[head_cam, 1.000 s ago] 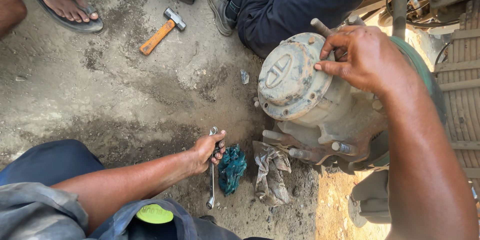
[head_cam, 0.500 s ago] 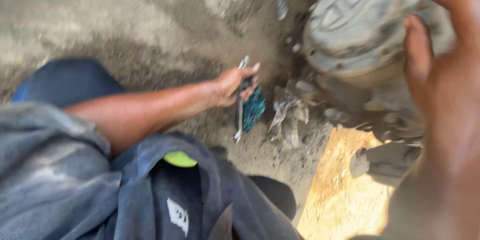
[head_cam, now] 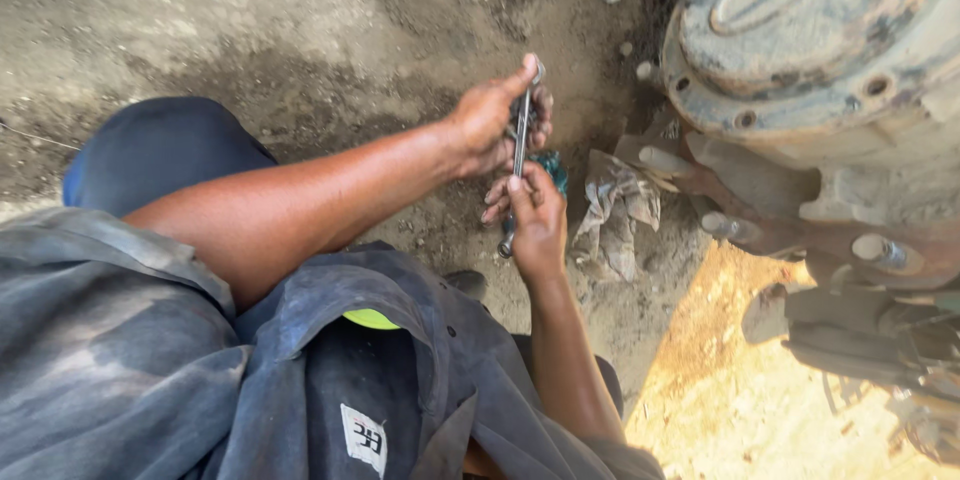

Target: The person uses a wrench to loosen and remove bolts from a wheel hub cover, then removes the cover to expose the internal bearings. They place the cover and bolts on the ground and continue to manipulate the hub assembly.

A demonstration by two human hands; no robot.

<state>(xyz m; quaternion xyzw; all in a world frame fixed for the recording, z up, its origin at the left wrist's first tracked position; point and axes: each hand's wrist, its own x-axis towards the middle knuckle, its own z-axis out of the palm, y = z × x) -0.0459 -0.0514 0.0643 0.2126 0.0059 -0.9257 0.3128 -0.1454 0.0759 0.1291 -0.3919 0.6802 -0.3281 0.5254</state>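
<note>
You are holding a metal wrench (head_cam: 520, 145) in both hands, low over the dirt ground (head_cam: 300, 30) and just in front of your knees. Your left hand (head_cam: 490, 120) is gripping the upper part of the shaft, its fingers curling around the metal and the thumb lying along it up toward the ring end at the top. Your right hand (head_cam: 535, 220) is closing around the lower part of the same shaft, fingers pressed together and wrapping it, while the bottom end of the tool is poking out beneath your palm. The wrench is standing nearly upright between the two hands, tilting only slightly.

Just behind your right hand a bit of teal cloth (head_cam: 555, 170) is showing, mostly hidden by your fingers. Beside it, to the right, a crumpled grey rag (head_cam: 620, 210) is lying on the ground. Further right, the large rusty wheel hub (head_cam: 820, 50) is filling the upper corner, its round dusty cap facing up and threaded studs (head_cam: 885, 252) sticking out along its lower edge. Your dark grey work jacket (head_cam: 200, 360) is covering the lower left of the view.
</note>
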